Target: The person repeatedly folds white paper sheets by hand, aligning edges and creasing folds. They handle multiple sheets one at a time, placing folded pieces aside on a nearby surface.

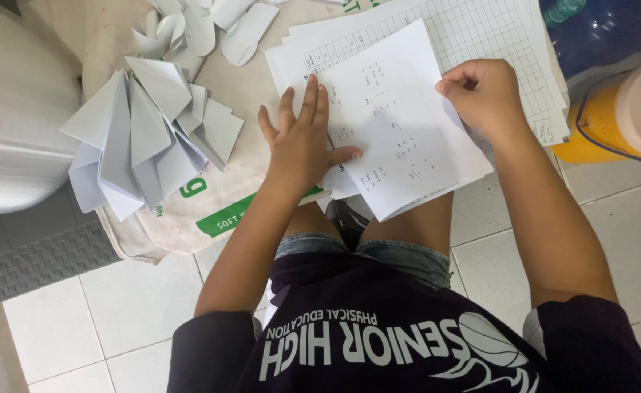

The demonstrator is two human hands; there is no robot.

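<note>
The sheet (400, 124) lies tilted on top of a stack of gridded papers (480, 29), over the person's lap and the floor tiles (626, 218). It looks thin and light — limp paper that would crease at a touch, best taken by an edge or corner, I'd say. The left hand (302, 142) lies flat on its left side, fingers spread and straight, pinning it down without gripping anything. The right hand (480, 91) is curled closed on the sheet's upper right edge, thumb and fingers pinched on the paper. Off to the left sits a heap of folded paper pieces (145, 138) on a cloth bag (218, 196) — an orange container (611, 124) stands at right.
</note>
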